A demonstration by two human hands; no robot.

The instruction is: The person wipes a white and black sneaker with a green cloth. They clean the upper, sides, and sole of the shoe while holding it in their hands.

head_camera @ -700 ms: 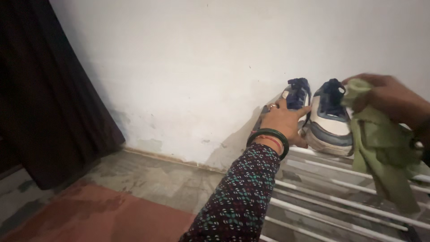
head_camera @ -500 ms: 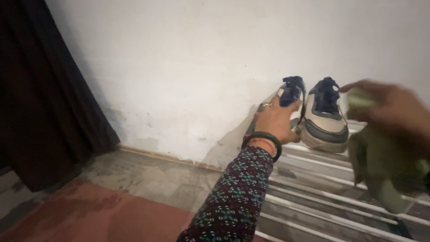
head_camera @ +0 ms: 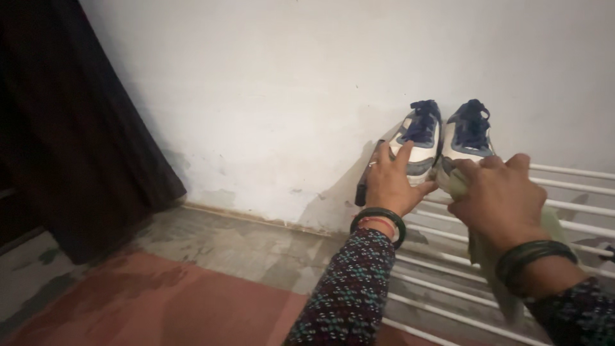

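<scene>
At the far left a dark curtain hangs down to a grey floor with a reddish mat on it. To the right of that, a rack of white bars stands against a white wall. The left hand reaches forward on a patterned sleeve, with a green bangle at the wrist. Its fingers are spread and wrap the toe and side of the left shoe, a white and navy sneaker standing at the rack's near end. Just beside it stands the right shoe, the two touching. The right hand, fingers curled, presses a green cloth against the right shoe's toe. The cloth lies bunched under the palm and trails down over the bars.
</scene>
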